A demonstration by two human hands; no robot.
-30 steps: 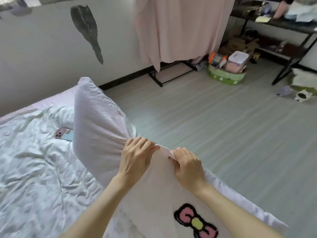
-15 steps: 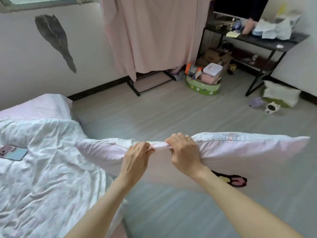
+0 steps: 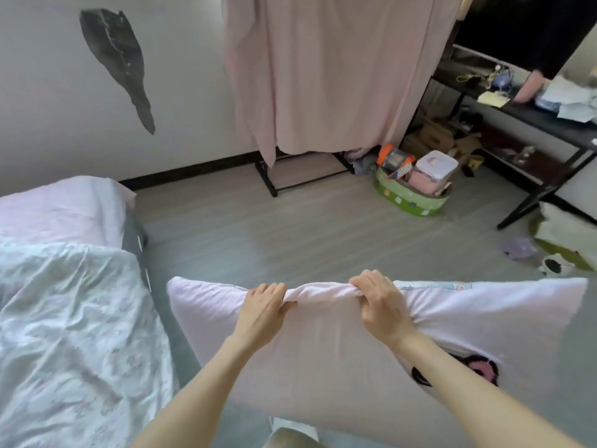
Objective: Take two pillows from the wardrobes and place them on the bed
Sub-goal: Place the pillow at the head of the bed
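Pillow [image 3: 323, 344] has swung from upright over the bed [image 3: 64, 318], frame left, to flat centre-frame above floor; left hand [image 3: 263, 310] and right hand [image 3: 381, 305] both clench its bunched top edge; placing pending.

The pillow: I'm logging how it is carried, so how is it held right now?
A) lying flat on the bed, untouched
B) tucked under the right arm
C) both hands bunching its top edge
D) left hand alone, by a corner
C: the left hand and right hand both grip the bunched top edge of the pillow, beside the bed.
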